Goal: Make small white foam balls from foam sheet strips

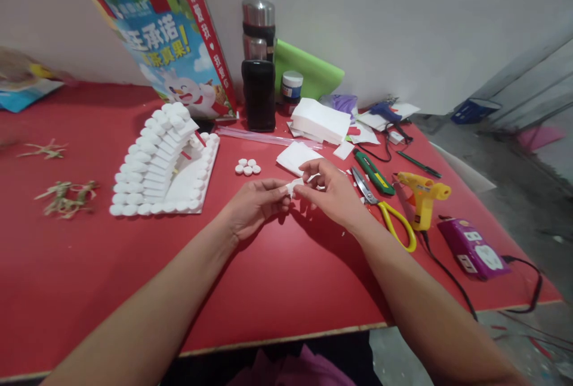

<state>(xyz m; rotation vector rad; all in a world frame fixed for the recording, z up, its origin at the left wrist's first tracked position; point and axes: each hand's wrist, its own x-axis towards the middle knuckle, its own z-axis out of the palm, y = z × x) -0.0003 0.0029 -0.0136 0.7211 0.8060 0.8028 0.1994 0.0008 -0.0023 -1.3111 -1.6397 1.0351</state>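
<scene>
Over the red table (89, 278) my left hand (253, 207) and my right hand (329, 189) meet and pinch one small white foam piece (294, 185) between their fingertips. Both hands are closed on it, a little above the table top. A white foam house model (163, 162) covered in round white pieces stands to the left of my hands. A small cluster of round white pieces (248, 166) lies just beyond my left hand. A flat white foam sheet (296, 156) lies behind my right hand.
Right of my hands lie yellow-handled scissors (385, 210), a green utility knife (373, 172), a yellow glue gun (423, 198) and a purple power strip (473, 249). At the back stand a black flask (258, 70), a foam stack (320, 120), a green roll (308, 73) and a leaning poster (170, 34).
</scene>
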